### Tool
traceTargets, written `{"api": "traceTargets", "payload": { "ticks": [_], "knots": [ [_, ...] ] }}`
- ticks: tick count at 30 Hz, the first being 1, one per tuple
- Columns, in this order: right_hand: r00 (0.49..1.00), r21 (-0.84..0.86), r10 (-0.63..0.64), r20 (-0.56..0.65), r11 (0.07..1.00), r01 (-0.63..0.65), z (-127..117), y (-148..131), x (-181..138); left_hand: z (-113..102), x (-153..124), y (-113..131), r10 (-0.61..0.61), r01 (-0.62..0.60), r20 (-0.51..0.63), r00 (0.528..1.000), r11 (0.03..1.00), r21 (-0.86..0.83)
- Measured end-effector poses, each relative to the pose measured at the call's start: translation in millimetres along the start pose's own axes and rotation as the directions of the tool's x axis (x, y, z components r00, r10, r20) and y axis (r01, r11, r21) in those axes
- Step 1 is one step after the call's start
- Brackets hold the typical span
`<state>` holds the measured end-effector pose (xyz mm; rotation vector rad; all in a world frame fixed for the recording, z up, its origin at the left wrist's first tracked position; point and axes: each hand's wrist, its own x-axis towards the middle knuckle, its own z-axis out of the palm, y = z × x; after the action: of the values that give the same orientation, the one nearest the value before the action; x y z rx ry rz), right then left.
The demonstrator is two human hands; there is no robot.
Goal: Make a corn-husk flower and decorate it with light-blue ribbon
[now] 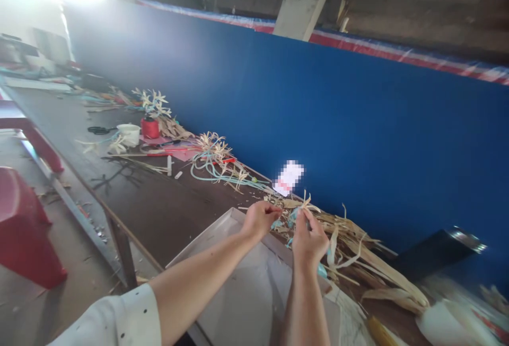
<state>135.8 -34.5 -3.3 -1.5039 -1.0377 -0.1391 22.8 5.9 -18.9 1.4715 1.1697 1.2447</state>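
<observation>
My right hand [310, 241] is closed with its fingertips pinched on a small pale husk flower [308, 202], whose thin petals stick up above the fingers. To the left of it, my left hand [259, 221] is also closed, thumb and forefinger pressed together; what they hold, if anything, is too small to make out. Both hands hover over the far edge of a grey shallow box [238, 261]. Dried corn husks [384, 269] lie to the right of my right hand, with scraps of light blue material around the fingers.
Finished-looking husk flowers [214, 147] with light blue stems lie along the blue partition [358, 139]. Farther left stand a red spool [150, 128], a white cup [129, 135] and black scissors [101, 130]. A dark cylinder [441, 250] leans at right. A red stool [26, 224] stands beside the table.
</observation>
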Motion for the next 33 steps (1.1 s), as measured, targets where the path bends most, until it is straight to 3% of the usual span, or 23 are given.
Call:
{"api": "traceTargets", "payload": {
  "ticks": [3,6,11,16,21,26,28,31,33],
  "knots": [
    [0.999,0.015,0.039,0.033,0.999,-0.040,2.9,1.0,-2.0,-2.4,4.2,11.7,0.030,-0.032,0.023,0.999,0.996,0.087],
    [0.997,0.018,0.059,0.044,0.998,-0.060,4.1,5.1,-3.5,0.6,11.4,20.9,-0.016,0.013,0.040,0.999,0.996,0.085],
    [0.991,-0.006,0.090,0.103,0.996,-0.090,3.8,12.3,-3.6,13.8,22.3,14.5,0.033,-0.038,0.095,0.995,0.998,0.046],
    [0.988,-0.043,0.095,0.121,0.995,-0.091,5.0,12.6,-1.4,17.4,20.5,-5.6,0.165,-0.160,-0.007,0.986,0.965,0.207],
    [0.984,-0.033,0.107,0.141,0.994,-0.103,5.9,10.8,-1.4,11.0,16.4,-10.9,0.274,-0.234,-0.054,0.960,0.895,0.380],
    [0.976,0.034,0.149,0.160,0.987,-0.156,5.6,15.6,-1.9,6.8,17.7,-10.8,0.451,-0.415,-0.095,0.888,0.872,0.258],
    [0.970,0.044,0.172,0.171,0.982,-0.182,5.2,17.0,-1.6,7.1,18.3,-11.4,0.462,-0.441,-0.082,0.883,0.877,0.189],
    [0.961,0.049,0.199,0.190,0.976,-0.212,4.2,16.2,-0.8,10.0,18.8,-11.7,0.377,-0.378,0.032,0.926,0.926,0.013],
    [0.959,0.053,0.201,0.200,0.975,-0.215,3.6,14.7,-0.4,12.7,19.1,-11.2,0.274,-0.256,0.160,0.948,0.959,-0.125]
  ]
}}
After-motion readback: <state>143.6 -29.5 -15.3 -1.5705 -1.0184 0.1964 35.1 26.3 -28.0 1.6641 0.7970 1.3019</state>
